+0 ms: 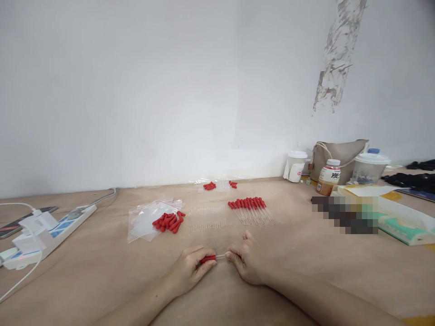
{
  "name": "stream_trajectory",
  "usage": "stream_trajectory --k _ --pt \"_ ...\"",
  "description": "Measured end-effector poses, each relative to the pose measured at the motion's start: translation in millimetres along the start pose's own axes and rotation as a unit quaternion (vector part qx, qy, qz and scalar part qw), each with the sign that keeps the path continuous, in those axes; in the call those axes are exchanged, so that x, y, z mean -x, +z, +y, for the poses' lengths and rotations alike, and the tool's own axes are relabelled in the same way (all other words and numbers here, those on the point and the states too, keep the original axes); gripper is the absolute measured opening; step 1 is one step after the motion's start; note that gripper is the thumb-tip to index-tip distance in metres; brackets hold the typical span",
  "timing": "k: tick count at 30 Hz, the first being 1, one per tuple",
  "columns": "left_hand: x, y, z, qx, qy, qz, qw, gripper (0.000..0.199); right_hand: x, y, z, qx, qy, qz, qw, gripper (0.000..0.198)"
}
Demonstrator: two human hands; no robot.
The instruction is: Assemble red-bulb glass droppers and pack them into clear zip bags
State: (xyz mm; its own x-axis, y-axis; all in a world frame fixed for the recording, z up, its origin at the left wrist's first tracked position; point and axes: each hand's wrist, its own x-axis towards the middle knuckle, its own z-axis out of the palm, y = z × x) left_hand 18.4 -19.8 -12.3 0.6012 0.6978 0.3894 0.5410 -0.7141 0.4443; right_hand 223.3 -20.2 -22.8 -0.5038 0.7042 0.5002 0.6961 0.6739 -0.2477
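My left hand is closed around a red rubber dropper bulb. From the bulb's open end a clear dropper tube runs sideways into my right hand, which pinches it between thumb and fingers. How deep the tube sits in the bulb cannot be made out. Beyond my left hand, loose red bulbs lie heaped on a clear plastic bag. A row of bare clear tubes lies in the middle. To its right are several droppers with red bulbs on their tubes.
Small bags with red bulbs lie by the wall. At the left stands a power strip with white cables and a phone. On the right are a paper cup, a bottle, a grey bag and a green-and-white packet.
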Motion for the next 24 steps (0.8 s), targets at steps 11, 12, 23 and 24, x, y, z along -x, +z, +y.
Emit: stream_trajectory --k 11,12,23,24 --pt "-5 -12 -18 0.001 -0.020 0.101 0.995 0.025 -7 -26 4 0.062 0.004 0.000 0.998 0.022" --pt "-4 -13 -21 -0.002 -0.041 0.114 0.993 0.028 -8 -28 9 0.052 0.044 0.005 0.998 0.021" --pt "1 -18 -22 -0.055 -0.067 0.068 0.994 0.027 -67 -6 61 0.135 0.346 0.065 0.926 0.027" --pt "2 -18 -21 -0.061 -0.067 0.065 0.994 0.026 -69 -2 62 0.149 0.356 0.062 0.920 0.027"
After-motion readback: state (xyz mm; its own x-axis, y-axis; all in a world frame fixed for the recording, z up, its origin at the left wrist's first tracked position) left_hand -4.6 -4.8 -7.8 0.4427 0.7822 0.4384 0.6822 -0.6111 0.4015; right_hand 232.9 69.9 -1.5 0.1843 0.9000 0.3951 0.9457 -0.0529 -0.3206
